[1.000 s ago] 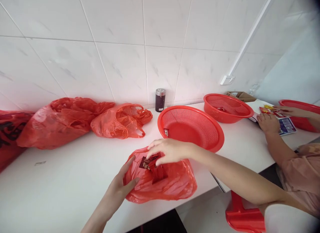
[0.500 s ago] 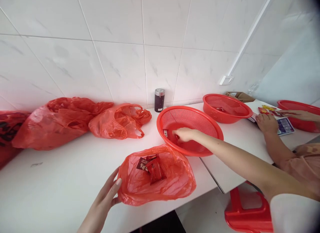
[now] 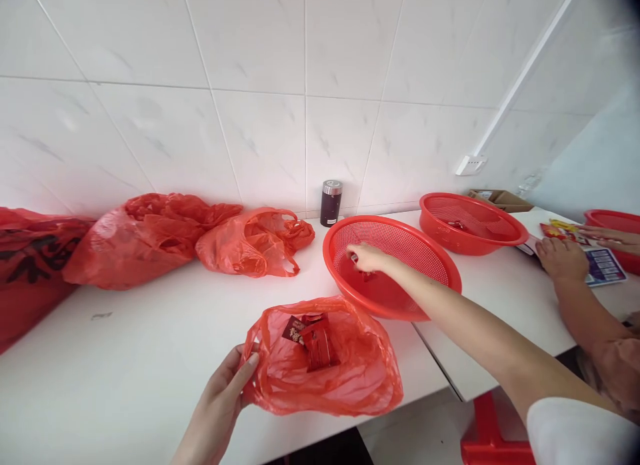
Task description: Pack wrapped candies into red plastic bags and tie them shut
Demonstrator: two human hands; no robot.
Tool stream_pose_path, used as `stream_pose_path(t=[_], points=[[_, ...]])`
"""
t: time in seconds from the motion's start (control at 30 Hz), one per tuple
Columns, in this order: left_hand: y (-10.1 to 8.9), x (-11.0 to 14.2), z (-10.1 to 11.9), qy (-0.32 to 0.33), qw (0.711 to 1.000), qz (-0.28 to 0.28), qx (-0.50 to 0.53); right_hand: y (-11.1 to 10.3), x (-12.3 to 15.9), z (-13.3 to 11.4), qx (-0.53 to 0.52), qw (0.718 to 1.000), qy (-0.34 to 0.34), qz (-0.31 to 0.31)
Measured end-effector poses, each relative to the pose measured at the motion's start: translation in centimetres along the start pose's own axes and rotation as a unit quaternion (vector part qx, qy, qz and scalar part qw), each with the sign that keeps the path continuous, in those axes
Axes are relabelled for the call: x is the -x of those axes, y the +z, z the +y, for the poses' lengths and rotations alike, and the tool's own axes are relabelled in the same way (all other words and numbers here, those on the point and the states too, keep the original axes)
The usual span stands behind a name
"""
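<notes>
My left hand (image 3: pixel 227 382) pinches the left rim of an open red plastic bag (image 3: pixel 367 385), thumb in front and fingers behind. Several small dark red packets (image 3: pixel 320 345) lie inside the bag, toward its back. Reaching into a red plastic colander (image 3: pixel 453 278) just behind the bag, my right hand (image 3: pixel 369 258) has its fingers closed on a small red packet (image 3: pixel 355 257). Part of that packet is hidden by the fingers.
Bunched red plastic bags (image 3: pixel 133 242) line the wall at left, beside a dark thermos (image 3: pixel 331 205). A second red colander (image 3: pixel 467 228) stands back right. A co-worker's hands (image 3: pixel 565 258) rest near colourful packets at far right. A red stool (image 3: pixel 493 438) stands below.
My right hand has lifted slightly inside the colander with a small packet in its fingers. My left fingers have closed onto the bag's rim. The view has shifted left.
</notes>
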State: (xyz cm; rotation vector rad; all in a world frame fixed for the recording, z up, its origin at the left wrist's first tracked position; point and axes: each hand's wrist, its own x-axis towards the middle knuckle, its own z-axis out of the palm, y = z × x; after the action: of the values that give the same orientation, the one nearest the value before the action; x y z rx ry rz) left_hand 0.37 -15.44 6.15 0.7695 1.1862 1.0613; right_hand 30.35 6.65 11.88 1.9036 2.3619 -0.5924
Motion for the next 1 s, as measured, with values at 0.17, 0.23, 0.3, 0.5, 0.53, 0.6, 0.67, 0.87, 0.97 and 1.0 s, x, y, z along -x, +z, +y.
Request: stream_pose_path(t=[0.17, 0.23, 0.3, 0.5, 0.53, 0.6, 0.67, 0.87, 0.97, 1.0], points=[[0.1, -0.1, 0.2, 0.036, 0.998, 0.040, -0.013, -1.0, 6.4, -5.8, -0.106, 0.958, -0.263, 0.042], [0.2, 0.0, 0.6, 0.047, 0.997, 0.055, -0.002, 0.9, 8.9, -8.9, -0.087, 0.921, -0.375, -0.049], [0.1, 0.2, 1.3, 0.058, 0.996, 0.067, 0.011, 3.1, 10.4, -11.1, -0.001, 0.915, -0.396, -0.071], [-3.4, 2.6, 4.9, 0.138, 0.980, 0.141, 0.022, 3.8, 10.8, -10.7, 0.162, 0.919, -0.355, -0.052], [-4.0, 3.0, 5.7, 0.157, 0.976, 0.151, 0.026, 3.2, 10.9, -10.2, 0.184, 0.918, -0.345, -0.062], [-4.9, 3.7, 7.4, 0.191, 0.968, 0.160, 0.037, 2.1, 11.2, -9.5, 0.219, 0.911, -0.342, -0.074], [-4.9, 4.1, 9.1, 0.214, 0.966, 0.142, 0.032, 1.1, 11.6, -9.3, 0.237, 0.898, -0.368, -0.041], [-3.8, 3.9, 12.7, 0.220, 0.965, 0.081, -0.114, -2.6, 11.9, -10.3, 0.221, 0.856, -0.441, 0.153], [-4.5, 4.1, 13.5, 0.193, 0.952, 0.127, -0.200, -4.7, 12.4, -10.1, 0.185, 0.857, -0.439, 0.197], [-4.9, 4.2, 13.7, 0.200, 0.942, 0.157, -0.218, -5.3, 12.5, -9.9, 0.163, 0.858, -0.439, 0.210]])
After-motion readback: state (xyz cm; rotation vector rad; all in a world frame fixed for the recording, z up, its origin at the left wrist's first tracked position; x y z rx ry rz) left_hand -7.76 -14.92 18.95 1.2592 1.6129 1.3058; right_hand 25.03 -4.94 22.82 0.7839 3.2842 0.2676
